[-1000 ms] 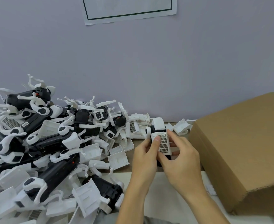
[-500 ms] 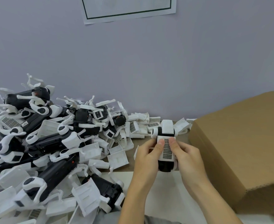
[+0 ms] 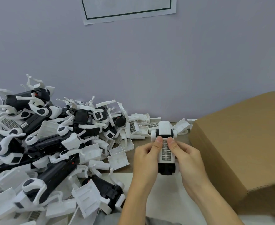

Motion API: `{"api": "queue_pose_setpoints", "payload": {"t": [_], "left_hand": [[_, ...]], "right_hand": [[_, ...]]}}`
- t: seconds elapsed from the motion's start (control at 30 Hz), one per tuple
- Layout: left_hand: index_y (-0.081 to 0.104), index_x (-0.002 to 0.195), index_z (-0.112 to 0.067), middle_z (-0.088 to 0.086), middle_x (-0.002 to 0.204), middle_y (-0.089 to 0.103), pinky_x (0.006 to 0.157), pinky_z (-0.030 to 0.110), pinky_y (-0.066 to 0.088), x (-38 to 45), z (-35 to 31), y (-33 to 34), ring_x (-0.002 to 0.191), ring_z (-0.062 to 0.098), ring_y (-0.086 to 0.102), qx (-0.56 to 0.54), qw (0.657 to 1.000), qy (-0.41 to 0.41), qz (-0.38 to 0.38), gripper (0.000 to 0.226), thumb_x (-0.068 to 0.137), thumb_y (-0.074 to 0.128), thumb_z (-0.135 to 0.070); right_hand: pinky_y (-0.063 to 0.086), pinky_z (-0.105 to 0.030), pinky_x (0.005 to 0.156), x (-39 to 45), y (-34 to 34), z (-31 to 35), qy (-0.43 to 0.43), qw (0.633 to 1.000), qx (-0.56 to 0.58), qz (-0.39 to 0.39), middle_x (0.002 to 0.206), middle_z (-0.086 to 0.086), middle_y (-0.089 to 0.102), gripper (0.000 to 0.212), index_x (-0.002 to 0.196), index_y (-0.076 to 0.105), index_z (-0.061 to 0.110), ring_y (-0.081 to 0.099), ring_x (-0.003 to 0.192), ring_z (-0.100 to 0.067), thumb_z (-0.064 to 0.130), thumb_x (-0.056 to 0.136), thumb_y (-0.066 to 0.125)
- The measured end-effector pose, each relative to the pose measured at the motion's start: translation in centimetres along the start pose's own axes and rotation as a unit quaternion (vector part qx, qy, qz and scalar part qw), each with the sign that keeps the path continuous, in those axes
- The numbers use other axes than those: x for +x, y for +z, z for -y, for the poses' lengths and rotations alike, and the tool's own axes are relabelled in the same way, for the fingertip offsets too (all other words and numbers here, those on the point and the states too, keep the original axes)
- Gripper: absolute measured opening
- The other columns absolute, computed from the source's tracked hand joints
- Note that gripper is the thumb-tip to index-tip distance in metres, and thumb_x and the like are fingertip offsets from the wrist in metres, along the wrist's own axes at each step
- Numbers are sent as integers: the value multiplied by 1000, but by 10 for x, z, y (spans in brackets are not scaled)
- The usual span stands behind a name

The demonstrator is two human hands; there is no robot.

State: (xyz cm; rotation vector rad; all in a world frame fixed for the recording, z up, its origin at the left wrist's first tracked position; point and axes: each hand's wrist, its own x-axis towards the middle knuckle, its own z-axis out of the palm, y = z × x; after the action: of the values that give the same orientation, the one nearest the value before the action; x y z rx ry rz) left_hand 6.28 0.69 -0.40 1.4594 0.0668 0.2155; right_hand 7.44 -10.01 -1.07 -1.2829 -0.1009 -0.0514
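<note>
Drawn nearer, one drone gripped by left hand and right hand fingers

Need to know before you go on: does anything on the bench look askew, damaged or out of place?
Nothing looks broken. The unit held by the left hand and right hand sits straight. Only oddity: the pile at left is a loose heap, with white covers strewn toward the hands.

Left grip, right grip side by side, fingers curled, thumbs extended forward.
</note>
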Motion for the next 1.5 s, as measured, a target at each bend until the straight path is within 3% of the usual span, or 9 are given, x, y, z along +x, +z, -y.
{"api": "queue_pose_setpoints", "payload": {"t": [0.2, 0.33, 0.5, 0.63, 0.83, 1.03, 1.2, 1.3, 1.5], "left_hand": [[75, 82, 4, 28, 86, 72, 70, 37, 48, 2, 5, 2, 73, 25, 62, 52, 998, 22, -14, 46, 102, 55, -32], [76, 83, 3, 23, 84, 74, 70, 43, 52, 2, 7, 3, 75, 37, 67, 51, 999, 13, -14, 50, 100, 57, -40], [77, 82, -3, 14, 82, 76, 64, 29, 49, 4, 10, 3, 72, 16, 67, 45, 998, -38, 17, 57, 94, 59, -55], [79, 85, -12, 3, 84, 78, 81, 39, 57, 5, 11, 2, 84, 21, 73, 53, 998, -16, 35, 41, 99, 59, -44], [73, 77, -18, -15, 54, 61, 53, 10, 39, 5, 12, 1, 53, -3, 53, 106, 994, 36, 2, 40, 104, 50, -37], [77, 83, -11, 0, 70, 70, 70, 34, 51, 5, 11, 2, 69, 14, 63, 70, 997, 43, -2, 40, 103, 54, -37], [76, 108, -13, 8, 99, 77, 91, 57, 56, 6, 13, 5, 100, 28, 72, 31, 999, -6, 24, 22, 102, 57, -22], [77, 106, -18, -2, 94, 79, 89, 40, 59, 6, 13, 3, 94, 15, 73, 53, 998, 5, -16, 20, 102, 57, -21], [76, 105, -26, -14, 93, 78, 74, 13, 52, 6, 12, 0, 89, 0, 71, 82, 996, 21, -20, 16, 99, 63, -19]], "right_hand": [[58, -25, 56, 2, -1, -1, -15, 997, -54, -50, 76, -7, 77, 26, 77, 80, 11, 75, 73, -21, 27, 93, 67], [57, -26, 55, 2, 1, -4, -6, 998, -39, -50, 77, -7, 77, 28, 76, 81, 15, 75, 72, -20, 34, 92, 68], [60, -42, 78, 4, 0, -9, 7, 997, -27, -72, 83, -6, 78, 29, 81, 81, 20, 76, 83, -22, 40, 94, 64], [59, -48, 87, 5, -4, -6, 13, 999, -1, -43, 92, -12, 78, 29, 90, 81, 15, 74, 93, -30, 34, 98, 60], [58, -44, 89, 4, -3, -6, -22, 995, -87, -37, 88, -2, 78, 20, 90, 79, 18, 74, 91, -21, 20, 98, 61], [58, -50, 85, 5, -2, -8, -37, 993, -99, -50, 87, -16, 75, 25, 86, 78, 12, 70, 93, -36, 25, 99, 61], [61, -47, 80, 5, -6, -6, 4, 998, -45, -45, 89, -5, 78, 28, 95, 80, 18, 74, 90, -26, 26, 102, 54], [58, -53, 89, 4, -5, -4, 14, 999, -36, -11, 98, -6, 78, 25, 105, 78, 16, 74, 96, -24, 15, 102, 53], [57, -19, 72, 3, -6, -3, -53, 992, -100, -47, 85, 15, 77, 28, 96, 75, 30, 72, 82, -1, 6, 97, 60]]}}
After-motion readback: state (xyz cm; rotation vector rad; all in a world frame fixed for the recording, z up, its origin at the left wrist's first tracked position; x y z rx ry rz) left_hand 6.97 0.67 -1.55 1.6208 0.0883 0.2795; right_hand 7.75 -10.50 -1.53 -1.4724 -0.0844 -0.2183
